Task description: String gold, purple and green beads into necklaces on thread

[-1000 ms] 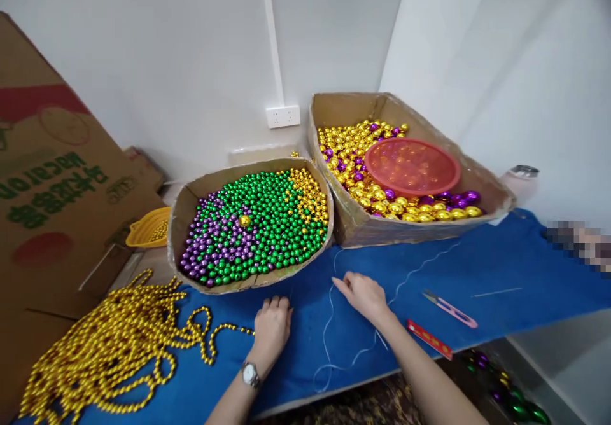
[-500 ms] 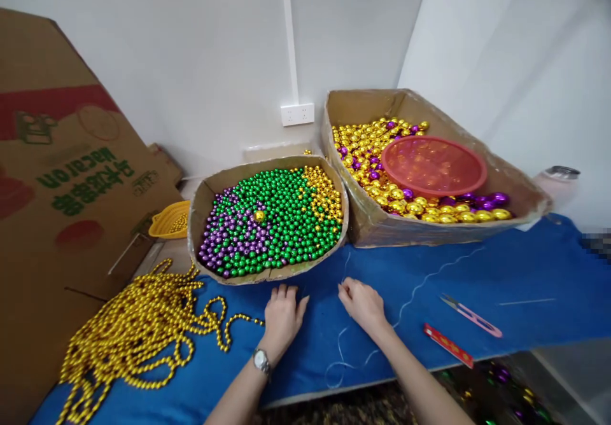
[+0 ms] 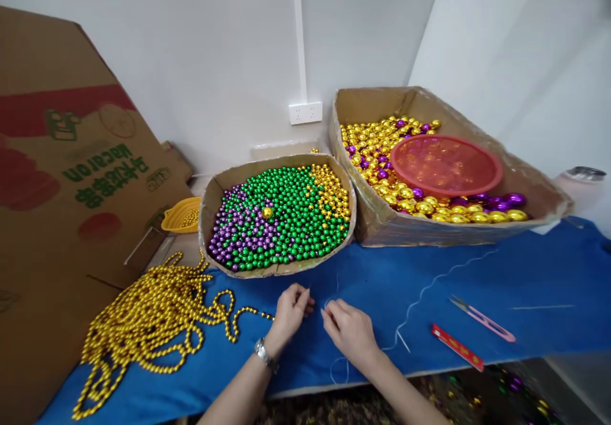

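Observation:
My left hand (image 3: 292,310), with a silver watch on the wrist, is over the blue cloth in front of the smaller box; thumb and fingers are pressed together on something too small to make out. Close to its right, my right hand (image 3: 351,331) has its fingers closed on a thin white thread (image 3: 414,303), which curls below it and runs off to the right. A string of gold beads (image 3: 157,317) lies heaped at the left, its end near my left wrist. Green, purple and gold beads (image 3: 286,218) fill the smaller box (image 3: 281,275).
A larger box (image 3: 429,234) holds gold and purple beads and a red basket (image 3: 446,164). Pink snips (image 3: 487,322), a red packet (image 3: 457,347) and a needle-like rod (image 3: 541,306) lie right. A yellow basket (image 3: 181,216) and tall carton (image 3: 71,221) stand left.
My left hand has turned and its fingers have closed. My right hand has shifted slightly down, nearer the left. The view has swung a little to the left.

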Motion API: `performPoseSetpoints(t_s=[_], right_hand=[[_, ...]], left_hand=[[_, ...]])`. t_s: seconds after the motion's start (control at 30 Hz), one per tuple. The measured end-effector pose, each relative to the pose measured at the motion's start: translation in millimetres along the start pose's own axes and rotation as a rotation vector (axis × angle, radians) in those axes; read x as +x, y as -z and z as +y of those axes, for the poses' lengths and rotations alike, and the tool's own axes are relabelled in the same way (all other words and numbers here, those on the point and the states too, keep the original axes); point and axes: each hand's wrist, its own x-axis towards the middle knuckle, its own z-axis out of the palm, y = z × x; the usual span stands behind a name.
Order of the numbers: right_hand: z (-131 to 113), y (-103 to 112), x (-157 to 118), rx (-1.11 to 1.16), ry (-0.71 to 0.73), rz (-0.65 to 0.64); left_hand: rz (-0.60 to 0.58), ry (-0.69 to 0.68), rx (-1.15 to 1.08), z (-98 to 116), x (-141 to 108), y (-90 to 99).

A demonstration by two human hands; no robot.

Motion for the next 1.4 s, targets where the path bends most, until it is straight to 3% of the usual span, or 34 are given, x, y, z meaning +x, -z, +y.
performPoseSetpoints(t_s=[0.07,0.23,0.37,0.57,0.73,0.93,1.07,1.23,1.4], right_hand=[[-3.8,0.2,-1.2,-0.001,0.036,0.0],[-13.7,-5.1,-8.8,-0.017,0.106,-0.04],[-14.4,-5.8,-11.9,-0.018,0.154,-0.097],[39.9,17.3,21.8,-0.007,0.082,-0.108],[68.0,27.4,58.7,0.005,0.142,-0.182],[65.6,25.6,83.2,-0.027,0.27,-0.343],[68.0,30.4,86.5,-0.042,0.323,-0.378],[54.5,33.2,85.7,-0.011,0.415,-0.363],[26.0,18.9,96.7,-0.009,0.494,-0.357]], left_hand=[[0.01,0.012,-0.007,0.4,-3.4,5.2],[0.144,-0.167,0.429,0.8,-9.1,10.9],[0.143,-0.199,0.579,4.4,-4.7,4.5],[0.147,-0.229,0.585,19.6,-8.3,-2.2],[0.095,-0.383,0.613,26.9,-22.6,-11.9],[0.076,-0.389,0.628,13.6,-24.0,-23.1],[0.07,-0.356,0.599,7.9,-24.3,-23.8],[0.082,-0.345,0.578,5.2,-37.7,-7.2],[0.137,-0.299,0.605,-3.9,-51.3,11.5]])
